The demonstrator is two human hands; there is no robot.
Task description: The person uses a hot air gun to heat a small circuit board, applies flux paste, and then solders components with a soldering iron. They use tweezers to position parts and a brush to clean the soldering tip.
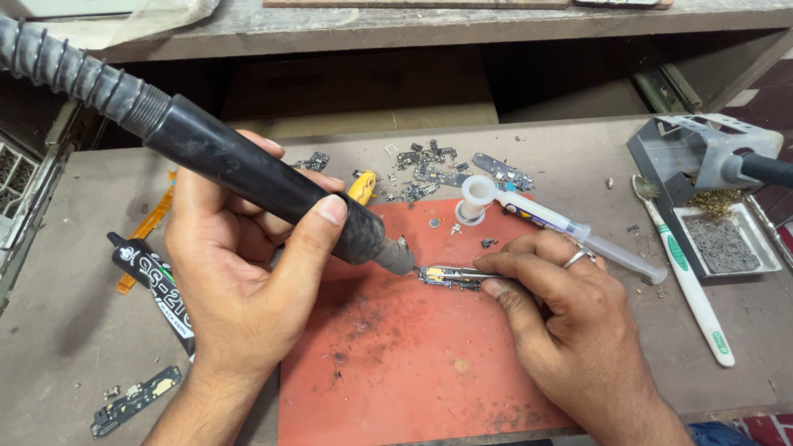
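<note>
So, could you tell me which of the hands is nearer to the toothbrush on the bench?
The right hand. It rests on the red mat, just left of the toothbrush. The left hand grips the black hot-air tool on the mat's far side.

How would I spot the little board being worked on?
Find the red mat in the middle of the bench. Near its top edge, the small circuit board lies under the right hand, at the hot-air tool nozzle. Other boards lie off the mat, untouched.
</note>
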